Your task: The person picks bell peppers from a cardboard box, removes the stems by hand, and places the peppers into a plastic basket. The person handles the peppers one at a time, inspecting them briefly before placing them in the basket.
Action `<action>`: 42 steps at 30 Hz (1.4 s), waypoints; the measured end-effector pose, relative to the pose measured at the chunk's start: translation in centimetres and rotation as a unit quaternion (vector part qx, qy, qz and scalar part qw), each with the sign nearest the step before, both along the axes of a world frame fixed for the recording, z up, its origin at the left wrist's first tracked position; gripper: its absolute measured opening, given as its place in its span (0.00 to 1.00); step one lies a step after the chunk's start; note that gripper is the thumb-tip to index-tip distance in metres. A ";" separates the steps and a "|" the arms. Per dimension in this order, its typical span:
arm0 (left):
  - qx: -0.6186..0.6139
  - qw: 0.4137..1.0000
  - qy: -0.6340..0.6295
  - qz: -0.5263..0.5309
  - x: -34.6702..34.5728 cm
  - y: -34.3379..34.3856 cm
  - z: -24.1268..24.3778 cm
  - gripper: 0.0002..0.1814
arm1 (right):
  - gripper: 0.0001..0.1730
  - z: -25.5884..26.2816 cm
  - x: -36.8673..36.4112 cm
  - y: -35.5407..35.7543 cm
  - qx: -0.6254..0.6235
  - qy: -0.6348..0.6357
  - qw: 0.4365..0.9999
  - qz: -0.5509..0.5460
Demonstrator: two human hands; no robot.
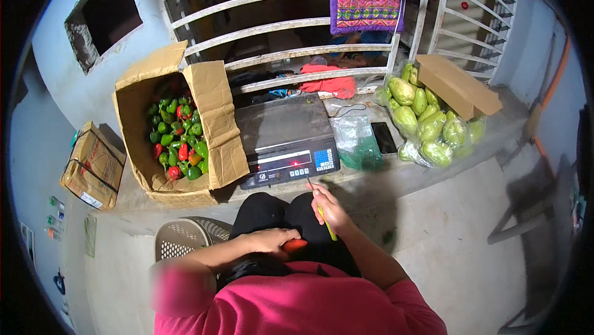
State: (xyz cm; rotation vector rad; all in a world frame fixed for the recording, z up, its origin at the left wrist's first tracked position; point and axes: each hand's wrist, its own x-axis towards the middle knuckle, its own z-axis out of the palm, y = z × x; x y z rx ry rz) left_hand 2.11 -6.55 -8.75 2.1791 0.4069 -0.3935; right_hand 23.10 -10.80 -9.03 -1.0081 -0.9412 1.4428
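Over my lap, my left hand (276,241) is closed around a red pepper (294,245), part of which the fingers hide. My right hand (330,207) grips a small knife by its yellow handle (326,223), its thin blade pointing forward toward the scale. In front of me a digital weighing scale (278,121) with a lit red indicator rests on a concrete ledge. To its left, an open cardboard box (227,126) holds many green and red peppers (178,138).
A plastic basket (181,237) stands by my left leg. Beyond the scale's right side lie a plastic bag (359,142), a phone (383,138) and bagged chayotes (427,117) under a cardboard piece (457,86). A strapped carton (93,168) leans far left. White metal bars (283,24) close off the back.
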 end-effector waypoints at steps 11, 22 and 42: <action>-0.412 0.838 -0.250 0.255 0.8 2.6 3.6 0.29 | 0.18 1.9 -1.5 -1.0 0.188 -0.224 0.955 -0.056; -0.363 0.779 -0.465 0.215 0.9 1.4 9.0 0.43 | 0.15 7.4 -3.0 2.2 -0.033 0.251 0.967 0.041; -0.194 0.844 -0.418 0.273 0.1 1.2 5.8 0.39 | 0.19 7.3 -5.7 -0.2 0.009 0.114 0.993 -0.008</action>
